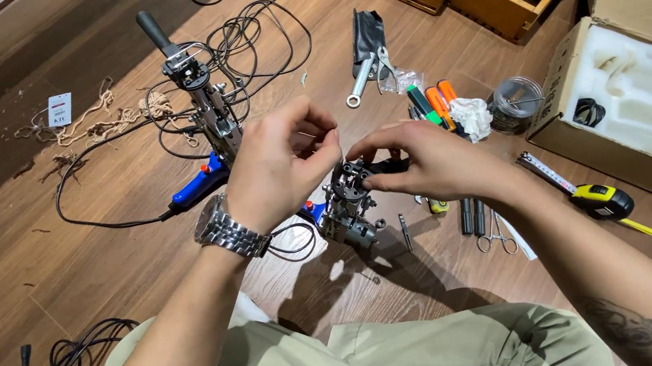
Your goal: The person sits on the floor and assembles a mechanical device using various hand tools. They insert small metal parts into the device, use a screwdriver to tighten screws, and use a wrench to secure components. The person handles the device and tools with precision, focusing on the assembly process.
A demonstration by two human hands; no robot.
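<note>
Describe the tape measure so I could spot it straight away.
Find the open cardboard box with white foam on the right. Just below its front edge, the tape measure lies on the wooden floor. It is the only yellow-and-black thing there, with yellow tape pulled out.

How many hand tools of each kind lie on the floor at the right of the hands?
Wrench: 1
Tape measure: 1
Small scissors: 1
Orange markers: 2
Green marker: 1
Total: 6

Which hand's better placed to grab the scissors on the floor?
Right hand: the small scissors lie just below its wrist. The left hand sits across the metal tool assembly, farther away.
</note>
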